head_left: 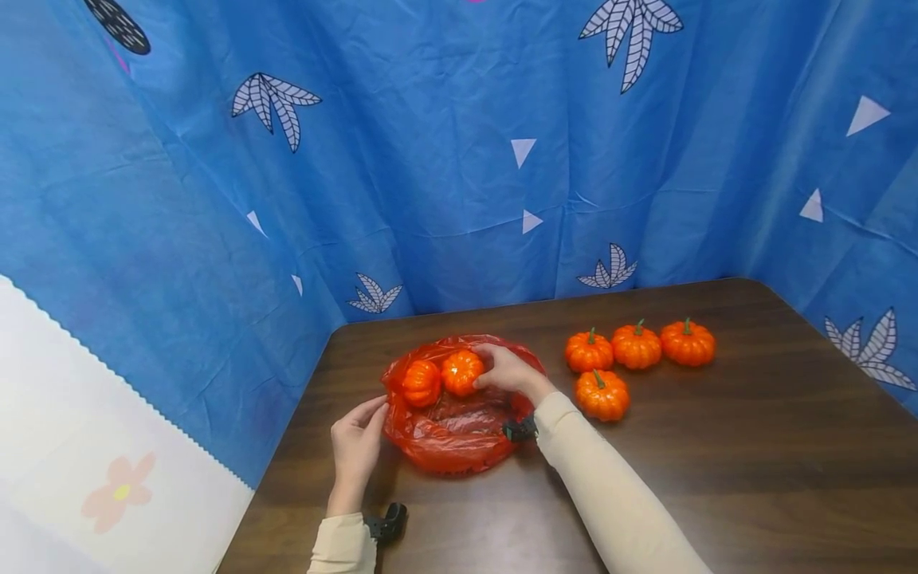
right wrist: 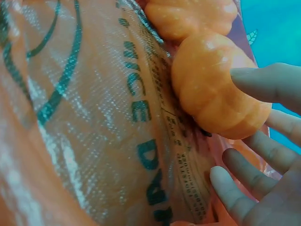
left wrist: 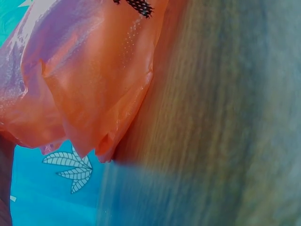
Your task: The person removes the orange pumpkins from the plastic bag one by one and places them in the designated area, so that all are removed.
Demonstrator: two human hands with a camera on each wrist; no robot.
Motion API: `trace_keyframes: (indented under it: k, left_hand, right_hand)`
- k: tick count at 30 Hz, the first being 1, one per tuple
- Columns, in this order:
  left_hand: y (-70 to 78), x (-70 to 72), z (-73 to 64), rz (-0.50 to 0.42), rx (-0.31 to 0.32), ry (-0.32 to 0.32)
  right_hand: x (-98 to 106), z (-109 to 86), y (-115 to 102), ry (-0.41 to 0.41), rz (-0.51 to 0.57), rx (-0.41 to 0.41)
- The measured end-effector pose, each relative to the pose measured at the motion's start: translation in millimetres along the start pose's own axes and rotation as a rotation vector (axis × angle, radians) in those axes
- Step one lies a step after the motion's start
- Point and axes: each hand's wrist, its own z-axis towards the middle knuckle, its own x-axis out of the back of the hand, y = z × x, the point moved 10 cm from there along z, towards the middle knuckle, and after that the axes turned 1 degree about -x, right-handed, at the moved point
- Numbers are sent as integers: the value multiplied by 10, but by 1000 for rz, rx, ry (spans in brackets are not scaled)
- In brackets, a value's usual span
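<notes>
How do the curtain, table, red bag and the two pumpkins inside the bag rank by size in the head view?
1. Curtain
2. Table
3. Red bag
4. Left pumpkin and right pumpkin in the bag: they look too alike to rank.

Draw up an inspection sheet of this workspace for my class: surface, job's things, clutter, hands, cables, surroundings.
Surface: brown wood-grain table.
Job's things: open red plastic bag holding two orange pumpkins; four more pumpkins on the table, right of it.
Clutter: nothing seen.
Hands: left hand pinches the bag's rim; right hand holds one bagged pumpkin between thumb and fingers.
Cables: nothing seen.
Surroundings: blue patterned curtain behind; white flowered section at left.
</notes>
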Motion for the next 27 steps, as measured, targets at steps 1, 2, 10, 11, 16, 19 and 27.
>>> trace_keyframes:
  k: [1,2,10,11,16,19,27]
  left_hand:
    - [1,-1,1,-2,2,-2]
    - [4,-1,0,-3,4,-4]
    - [3,2,-4,5,24,-16]
    - [8,3,-6,7,23,-15]
    - [21,10,-14,2,14,-7]
    - [12,13,-13,0,24,-8]
    - [-1,16,-10,6,38,-17]
  right_hand:
    - [-2,-2,17,-1,2,-7]
    - [-5,-5,28,-1,5,-10]
    - [-32,-30,29,2,50,-6]
    - [-34,-27,32,4,52,-5]
    - [-43,2,86,13,50,-10]
    - [-41,15,111,21,38,-14]
    - [-39,18,106,29,19,-17]
